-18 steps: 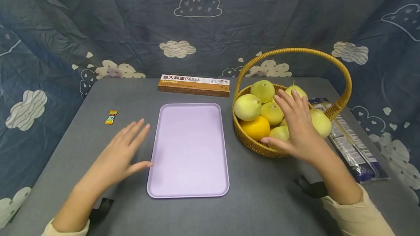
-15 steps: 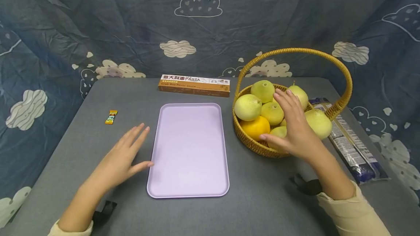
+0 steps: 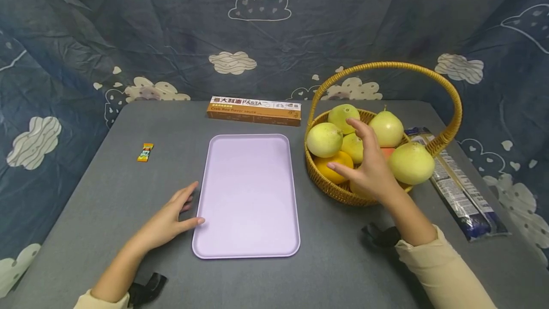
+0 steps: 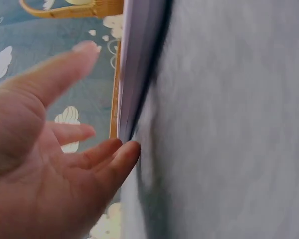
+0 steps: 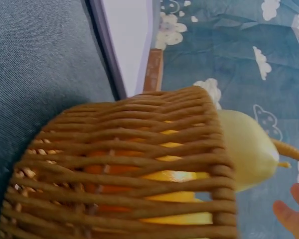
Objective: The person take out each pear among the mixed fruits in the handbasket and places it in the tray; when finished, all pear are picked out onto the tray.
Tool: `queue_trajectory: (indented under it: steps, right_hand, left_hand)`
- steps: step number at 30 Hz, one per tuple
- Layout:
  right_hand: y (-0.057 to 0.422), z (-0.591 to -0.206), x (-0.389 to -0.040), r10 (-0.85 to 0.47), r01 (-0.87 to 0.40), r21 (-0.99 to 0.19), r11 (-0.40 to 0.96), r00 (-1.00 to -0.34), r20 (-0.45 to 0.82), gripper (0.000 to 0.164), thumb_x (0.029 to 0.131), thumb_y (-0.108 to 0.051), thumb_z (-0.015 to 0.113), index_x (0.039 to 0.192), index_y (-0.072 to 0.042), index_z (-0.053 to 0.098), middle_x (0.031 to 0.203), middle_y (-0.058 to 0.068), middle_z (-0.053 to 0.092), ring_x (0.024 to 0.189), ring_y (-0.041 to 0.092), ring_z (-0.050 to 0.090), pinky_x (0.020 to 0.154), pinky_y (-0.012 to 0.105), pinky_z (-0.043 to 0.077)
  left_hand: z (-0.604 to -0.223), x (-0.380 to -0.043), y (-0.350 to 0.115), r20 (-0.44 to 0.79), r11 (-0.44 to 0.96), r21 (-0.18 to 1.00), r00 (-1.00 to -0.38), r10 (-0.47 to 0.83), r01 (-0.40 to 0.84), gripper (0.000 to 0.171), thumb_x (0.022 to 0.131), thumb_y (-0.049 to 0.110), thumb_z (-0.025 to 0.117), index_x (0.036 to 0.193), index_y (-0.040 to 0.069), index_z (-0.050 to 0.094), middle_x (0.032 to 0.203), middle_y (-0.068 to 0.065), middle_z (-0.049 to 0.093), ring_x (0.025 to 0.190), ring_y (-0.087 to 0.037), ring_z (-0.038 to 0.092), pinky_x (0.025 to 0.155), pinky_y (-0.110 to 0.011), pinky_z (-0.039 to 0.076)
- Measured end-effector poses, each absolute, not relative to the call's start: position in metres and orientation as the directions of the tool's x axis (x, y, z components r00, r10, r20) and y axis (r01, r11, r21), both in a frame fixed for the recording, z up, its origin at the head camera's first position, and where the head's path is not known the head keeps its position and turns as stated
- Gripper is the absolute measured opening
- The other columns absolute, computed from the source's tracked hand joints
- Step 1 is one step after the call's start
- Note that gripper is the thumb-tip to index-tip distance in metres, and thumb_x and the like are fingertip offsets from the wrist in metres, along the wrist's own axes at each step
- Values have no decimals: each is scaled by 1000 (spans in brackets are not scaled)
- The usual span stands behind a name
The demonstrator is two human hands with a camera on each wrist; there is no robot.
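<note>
My left hand (image 3: 165, 225) is beside the left edge of a pale purple tray (image 3: 249, 199), thumb over the rim and relaxed fingers just outside it. In the left wrist view its fingertips (image 4: 132, 149) are right at the tray's side (image 4: 139, 64). My right hand (image 3: 373, 170) hovers over a wicker basket (image 3: 326, 192), thumb and fingers spread apart with nothing between them. The basket holds several pale green-yellow fruits (image 3: 324, 140) and an orange-yellow one (image 3: 336, 166), partly behind the hand. In the right wrist view only some fingers (image 5: 294, 204) show, beyond the basket wall (image 5: 139, 169).
A pasta box (image 3: 254, 111) lies behind the tray. On the left is a small wrapped snack (image 3: 145, 152). A long plastic packet (image 3: 459, 187) lies right of the basket, whose tall handle (image 3: 386, 65) arches above it. A cloud-print cloth (image 3: 266, 37) hangs behind the table.
My left hand has come down and nearer the tray's left edge, its fingers bending more. My right hand has shifted left over the basket, uncovering fruits on its right side.
</note>
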State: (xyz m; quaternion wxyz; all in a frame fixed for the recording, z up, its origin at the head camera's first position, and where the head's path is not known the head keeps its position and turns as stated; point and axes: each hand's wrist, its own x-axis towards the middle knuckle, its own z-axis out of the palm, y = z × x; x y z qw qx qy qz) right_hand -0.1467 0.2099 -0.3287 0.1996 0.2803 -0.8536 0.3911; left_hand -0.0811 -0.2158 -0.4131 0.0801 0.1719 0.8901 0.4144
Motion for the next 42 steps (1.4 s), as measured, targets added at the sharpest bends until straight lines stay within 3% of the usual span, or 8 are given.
queue_trajectory:
  steps: [5,12,19,23,32,34,39,42]
  right_hand:
    - [205,-335,-152,-284,-605,-609,513,-789,545,91,63,0,80,137,-6,26,137,11,30,124,24,29,99,44,27]
    - [186,-315,-141,-229,-534,-706,466,-843,487,80,67,10,74,131,10,26,131,26,30,122,35,28,96,51,28]
    - [195,-341,-161,-193,-464,-783,415,-886,422,79,70,2,74,134,0,28,133,18,31,123,27,29,97,49,28]
    - [199,-350,-169,-187,-423,-804,418,-906,380,77,74,-5,73,136,-5,28,135,13,31,122,25,30,97,50,28]
    - [187,-334,-163,-198,-352,-850,391,-935,296,69,77,2,68,134,4,28,135,21,26,120,38,30,94,53,30]
    - [185,-331,-162,-199,-329,-862,384,-942,271,69,78,3,67,134,5,27,135,22,26,117,38,33,93,50,34]
    - [184,-331,-162,-203,-263,-907,329,-958,204,71,79,4,64,136,3,21,133,20,28,112,33,40,84,30,43]
    - [183,-333,-163,-192,-255,-911,324,-961,200,72,79,4,65,136,1,21,133,19,29,112,33,39,84,30,44]
  left_hand:
    - [-420,-83,-214,46,477,847,-927,371,233,77,78,11,70,137,-7,23,128,-25,34,113,-38,40,92,-43,37]
    - [-432,-87,-214,76,292,937,-928,364,191,72,78,-4,66,135,-13,23,124,-29,34,109,-37,39,88,-17,39]
    - [-432,-88,-214,20,271,955,-935,353,123,66,79,-6,63,134,-12,26,121,-28,37,96,-16,48,79,-17,43]
    - [-432,-88,-214,21,244,963,-936,351,113,64,78,-9,62,133,-14,28,119,-28,37,90,-12,49,76,-15,44]
    - [-432,-88,-215,-5,199,978,-939,343,68,63,78,-7,64,132,-12,31,120,-28,36,88,-12,52,74,-17,46]
    - [-433,-88,-216,-4,190,980,-939,345,65,64,78,-7,64,132,-12,31,120,-28,36,88,-11,52,74,-17,46]
    - [-433,-89,-216,-4,171,983,-936,351,60,64,77,-8,64,131,-13,31,120,-29,36,87,-10,54,72,-17,46]
    - [-432,-89,-217,-10,169,984,-937,349,52,63,77,-8,64,131,-14,31,120,-29,36,86,-10,54,72,-17,47]
